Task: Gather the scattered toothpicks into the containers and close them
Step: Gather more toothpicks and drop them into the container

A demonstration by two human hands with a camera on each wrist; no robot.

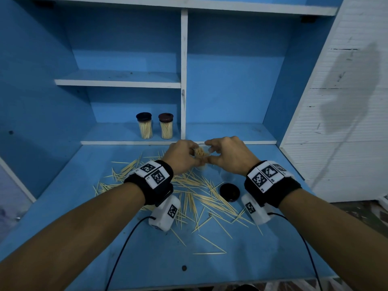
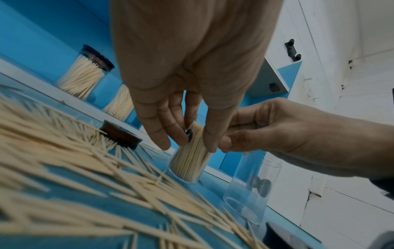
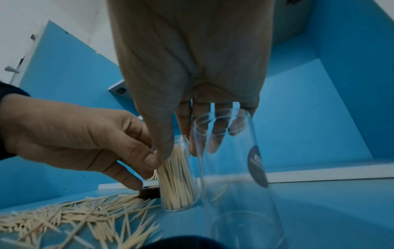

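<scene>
A clear jar part-filled with toothpicks point(image 1: 201, 153) stands on the blue desk point(image 1: 147, 259), and both hands meet at its top. My left hand point(image 1: 196, 157) pinches the toothpick bundle point(image 2: 188, 160) between fingers and thumb where it sticks into the jar. My right hand point(image 1: 210, 154) grips the jar point(image 3: 179, 183) near its rim, thumb in front and fingers behind. Many loose toothpicks point(image 1: 195, 196) lie scattered beneath my wrists. An empty clear jar point(image 3: 234, 168) stands just right of the filled one. A black lid point(image 1: 230, 192) and a brown lid point(image 2: 120, 134) lie on the desk.
Two lidded jars full of toothpicks point(image 1: 144, 126) point(image 1: 165, 127) stand on the low shelf behind. A white divider point(image 1: 184, 80) splits the blue cabinet. A white wall point(image 1: 346, 122) closes the right side. Camera cables point(image 1: 126, 238) trail toward the front edge.
</scene>
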